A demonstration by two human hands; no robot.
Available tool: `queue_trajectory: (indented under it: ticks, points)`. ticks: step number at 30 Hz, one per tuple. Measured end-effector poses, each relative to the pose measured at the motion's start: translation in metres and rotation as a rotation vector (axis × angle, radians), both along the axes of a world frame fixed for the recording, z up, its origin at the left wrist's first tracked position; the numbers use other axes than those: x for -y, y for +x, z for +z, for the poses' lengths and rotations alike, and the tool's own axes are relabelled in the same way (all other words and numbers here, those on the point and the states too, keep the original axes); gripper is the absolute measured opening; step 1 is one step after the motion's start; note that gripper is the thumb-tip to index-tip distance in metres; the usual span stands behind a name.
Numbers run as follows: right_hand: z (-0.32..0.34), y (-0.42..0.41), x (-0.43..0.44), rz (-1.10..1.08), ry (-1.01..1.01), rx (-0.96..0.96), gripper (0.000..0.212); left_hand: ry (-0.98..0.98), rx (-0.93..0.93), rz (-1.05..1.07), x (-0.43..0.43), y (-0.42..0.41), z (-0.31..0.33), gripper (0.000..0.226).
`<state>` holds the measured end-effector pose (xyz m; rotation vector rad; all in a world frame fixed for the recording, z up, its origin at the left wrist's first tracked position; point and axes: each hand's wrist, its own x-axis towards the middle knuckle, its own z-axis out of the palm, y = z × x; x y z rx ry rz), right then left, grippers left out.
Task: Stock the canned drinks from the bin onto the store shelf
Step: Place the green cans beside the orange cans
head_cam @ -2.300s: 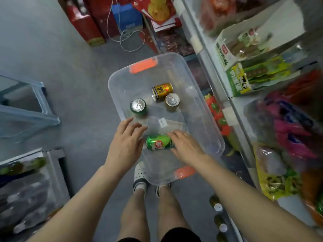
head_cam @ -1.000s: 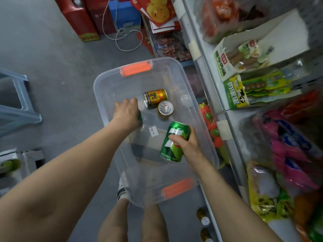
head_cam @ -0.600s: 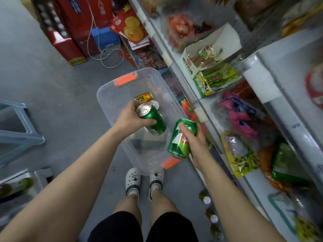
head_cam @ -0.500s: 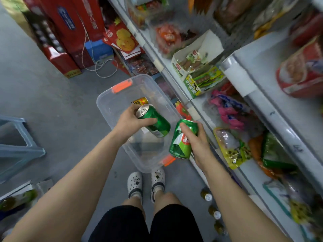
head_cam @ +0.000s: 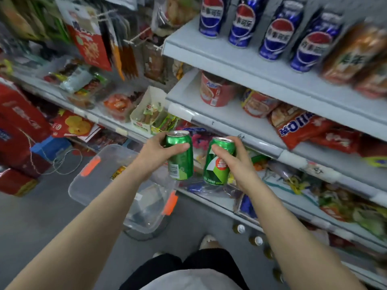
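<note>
Store shelf point(head_cam: 230, 57) carries blue cola cans point(head_cam: 274, 34) on its top tier. Clear plastic bin point(head_cam: 83, 185) stands on the floor below, with a gold can point(head_cam: 118, 172) inside. Before the shelf, upright and apart: left hand point(head_cam: 155, 151) grips left green can point(head_cam: 182, 162), right hand point(head_cam: 236, 162) grips right green can point(head_cam: 217, 170), fingers curled round the upper bodies. Judged rigid, slick, fairly heavy if full; a sidewall grip suits.

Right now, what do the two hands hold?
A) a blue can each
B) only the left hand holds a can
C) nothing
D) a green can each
D: the left hand grips one green can and the right hand grips a second green can.
</note>
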<state>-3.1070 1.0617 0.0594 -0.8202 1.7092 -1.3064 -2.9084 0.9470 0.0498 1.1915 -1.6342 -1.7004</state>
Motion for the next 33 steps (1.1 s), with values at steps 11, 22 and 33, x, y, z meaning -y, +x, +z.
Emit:
queue_trajectory:
  ticks: [11, 22, 33]
  points:
    - [0.097, -0.109, -0.09, -0.211, -0.143, -0.281, 0.035, -0.289, -0.107, -0.336, -0.04, -0.139, 0.107, 0.053]
    - [0.202, -0.277, -0.182, -0.424, -0.194, -0.446, 0.027, -0.355, -0.313, -0.37, -0.109, -0.308, 0.195, 0.059]
    - [0.217, -0.433, -0.195, -0.432, -0.056, -0.549, 0.044, -0.39, -0.326, -0.269, -0.148, -0.419, 0.208, 0.048]
